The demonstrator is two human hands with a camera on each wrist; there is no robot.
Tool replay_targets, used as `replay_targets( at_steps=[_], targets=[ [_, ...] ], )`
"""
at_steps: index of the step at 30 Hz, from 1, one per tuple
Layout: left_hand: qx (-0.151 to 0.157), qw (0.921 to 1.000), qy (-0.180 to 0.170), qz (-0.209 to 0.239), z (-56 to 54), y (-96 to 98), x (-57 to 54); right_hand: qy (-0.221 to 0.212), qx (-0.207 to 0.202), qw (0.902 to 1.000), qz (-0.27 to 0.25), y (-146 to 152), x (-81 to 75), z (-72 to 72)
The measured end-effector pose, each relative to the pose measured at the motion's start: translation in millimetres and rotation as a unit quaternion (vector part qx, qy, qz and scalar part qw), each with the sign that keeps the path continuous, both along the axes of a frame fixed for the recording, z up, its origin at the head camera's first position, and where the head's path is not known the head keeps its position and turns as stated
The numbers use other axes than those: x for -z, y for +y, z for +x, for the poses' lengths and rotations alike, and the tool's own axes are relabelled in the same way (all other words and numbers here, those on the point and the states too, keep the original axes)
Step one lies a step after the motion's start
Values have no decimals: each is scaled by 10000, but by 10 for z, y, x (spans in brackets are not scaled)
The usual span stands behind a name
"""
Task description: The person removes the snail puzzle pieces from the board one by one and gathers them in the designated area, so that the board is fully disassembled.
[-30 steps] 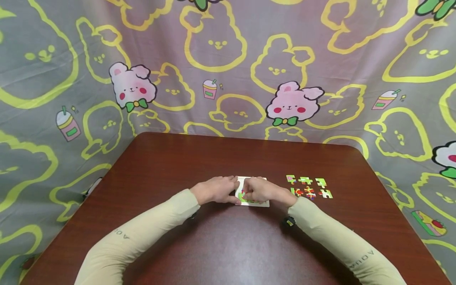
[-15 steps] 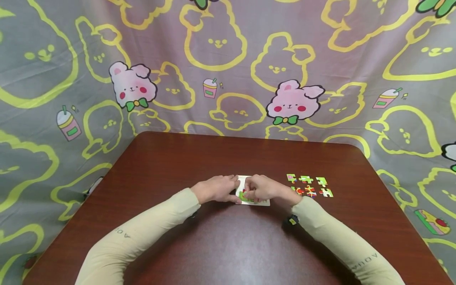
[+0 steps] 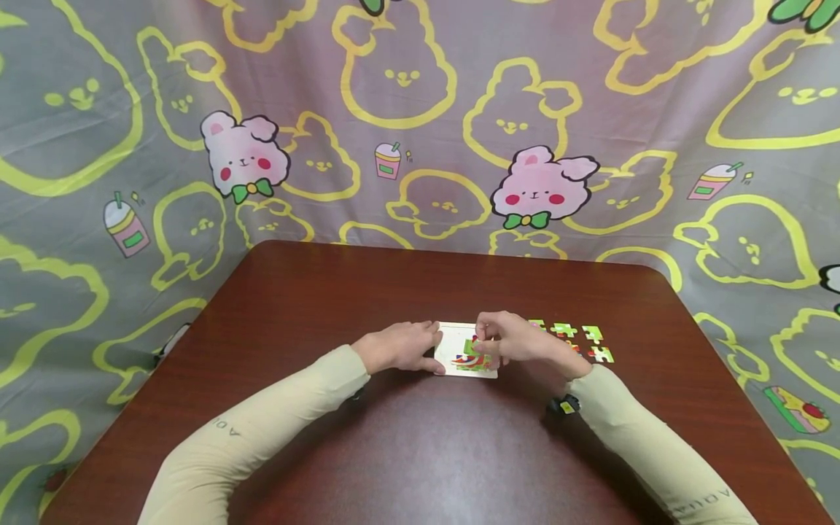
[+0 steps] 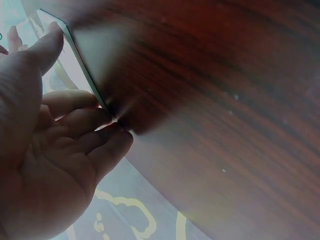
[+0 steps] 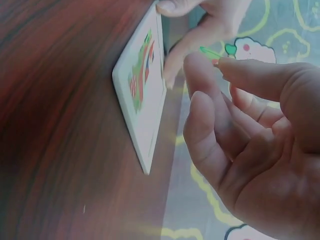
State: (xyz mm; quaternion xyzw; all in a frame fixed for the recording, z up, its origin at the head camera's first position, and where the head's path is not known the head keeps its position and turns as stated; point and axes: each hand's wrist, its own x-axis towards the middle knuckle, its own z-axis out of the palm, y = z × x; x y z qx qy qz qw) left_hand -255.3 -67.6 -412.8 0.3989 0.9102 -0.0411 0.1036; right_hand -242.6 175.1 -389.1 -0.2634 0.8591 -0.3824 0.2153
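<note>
A white puzzle board lies on the table in front of me, with joined pieces of a green, red and blue picture on it. At the board's left edge rests my left hand, its thumb by the near corner and its other fingers along the side. My right hand is above the board's right part. Between its thumb and index finger it pinches a small puzzle piece, seen nearly edge-on with a green face. In the left wrist view, the left fingers touch the board's edge.
To the right of the board lie loose puzzle pieces in two rows, partly hidden behind the right hand. The brown table reaches back to a patterned curtain.
My right hand has moved right and lifted off the board's middle, uncovering more of the picture; a puzzle piece shows in its fingers. The left hand stays at the board's edge.
</note>
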Motion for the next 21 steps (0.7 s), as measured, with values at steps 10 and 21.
replay_targets(
  at_steps=[10,21],
  targets=[
    [-13,10000,-21,-19,0,-6,-3,-28,137,9998,-120,322,-1,14],
    [19,10000,-16,61,2,-9,-3,-128,105,9999,-49,615,52,93]
  ],
)
